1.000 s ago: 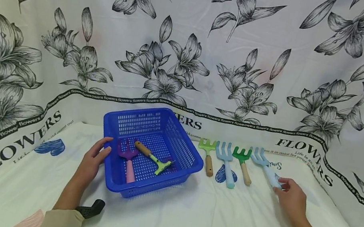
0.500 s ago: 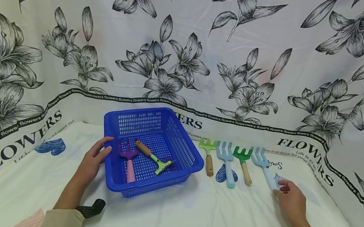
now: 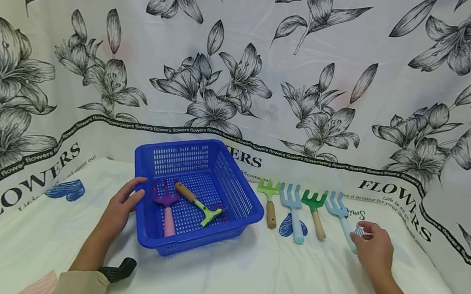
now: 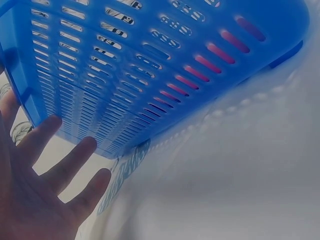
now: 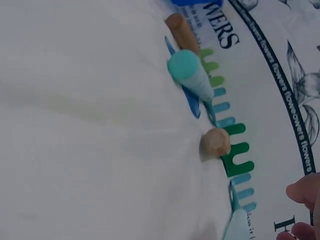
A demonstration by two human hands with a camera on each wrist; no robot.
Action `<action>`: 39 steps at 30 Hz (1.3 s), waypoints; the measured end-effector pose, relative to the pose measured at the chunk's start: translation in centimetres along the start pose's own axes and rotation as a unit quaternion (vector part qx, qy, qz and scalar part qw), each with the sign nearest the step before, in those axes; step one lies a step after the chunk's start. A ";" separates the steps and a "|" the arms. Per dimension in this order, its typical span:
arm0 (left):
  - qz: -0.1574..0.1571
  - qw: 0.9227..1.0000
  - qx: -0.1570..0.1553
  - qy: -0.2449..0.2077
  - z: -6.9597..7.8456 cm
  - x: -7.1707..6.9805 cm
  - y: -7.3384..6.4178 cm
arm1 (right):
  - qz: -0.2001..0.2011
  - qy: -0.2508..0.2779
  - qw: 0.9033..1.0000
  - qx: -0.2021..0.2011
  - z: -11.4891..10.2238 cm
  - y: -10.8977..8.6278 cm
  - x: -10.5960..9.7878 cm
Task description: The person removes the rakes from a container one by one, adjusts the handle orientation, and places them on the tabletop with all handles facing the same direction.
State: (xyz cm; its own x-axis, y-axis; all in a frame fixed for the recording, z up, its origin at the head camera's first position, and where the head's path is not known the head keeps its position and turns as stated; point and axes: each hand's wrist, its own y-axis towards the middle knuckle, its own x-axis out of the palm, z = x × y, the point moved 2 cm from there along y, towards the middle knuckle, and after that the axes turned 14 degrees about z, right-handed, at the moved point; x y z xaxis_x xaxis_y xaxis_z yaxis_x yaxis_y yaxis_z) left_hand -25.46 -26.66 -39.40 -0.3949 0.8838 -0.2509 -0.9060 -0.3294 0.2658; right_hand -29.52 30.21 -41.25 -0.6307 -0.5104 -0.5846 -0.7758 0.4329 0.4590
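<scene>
My left hand (image 3: 120,204) is at the left side of a blue plastic basket (image 3: 136,237), its index finger at the rim. In the left wrist view, the fingers (image 4: 70,165) are spread and nearly straight beside the slotted wall. Inside the basket lie a purple garden fork with a pink handle (image 3: 169,220) and a light green tool with a wooden handle (image 3: 186,193). My right hand (image 3: 374,251) hovers over the handle of the rightmost light blue garden fork (image 3: 339,207), fingers loosely bent. The right wrist view shows only its fingertips (image 5: 302,192), apart from the tools.
Left of that fork, a dark green rake (image 3: 314,203), another light blue fork (image 3: 293,204) and a light green rake (image 3: 270,200) lie in a row. A white patterned cloth (image 3: 211,284) covers the table, with a flowered curtain (image 3: 225,98) behind.
My right hand has shifted slightly left and up, and the end of the light blue fork's handle now shows below its fingers. The left hand and basket have not moved.
</scene>
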 end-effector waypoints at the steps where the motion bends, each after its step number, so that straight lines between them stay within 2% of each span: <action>1: 0.000 1.000 0.000 0.001 0.1 0.0 0.0 | 0.006 0.006 1.000 0.001 -0.4 -0.1 0.1; 5: 0.000 1.000 -0.005 0.002 -0.6 0.1 0.3 | 0.013 0.033 0.999 -0.001 -2.2 -0.3 0.3; 13: 0.008 1.000 0.003 0.004 -3.7 0.2 1.8 | 0.007 0.083 0.996 -0.036 -5.6 -0.9 1.1; 18: 0.014 1.000 0.011 0.007 -4.1 0.3 1.9 | -0.002 0.111 0.992 -0.055 -7.8 -1.3 1.7; 23: 0.010 1.000 0.007 0.002 -3.6 0.2 1.8 | -0.009 0.139 0.987 -0.085 -10.2 -1.9 2.4; 30: 0.002 1.000 0.002 0.000 -0.4 -0.1 0.1 | -0.049 0.182 0.976 -0.108 -13.6 -2.9 3.4; 39: 0.002 1.000 0.015 -0.002 -0.1 -0.1 0.0 | -0.075 0.212 0.967 -0.123 -17.8 -4.7 4.7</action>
State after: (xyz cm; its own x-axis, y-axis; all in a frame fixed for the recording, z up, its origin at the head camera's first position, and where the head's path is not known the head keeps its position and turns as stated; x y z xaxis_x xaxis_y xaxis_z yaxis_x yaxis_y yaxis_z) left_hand -25.45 -26.78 -39.48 -0.3980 0.8837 -0.2462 -0.8993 -0.3229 0.2948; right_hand -29.18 12.53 -34.22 -0.4214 -0.8349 -0.3542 -0.8072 0.1673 0.5660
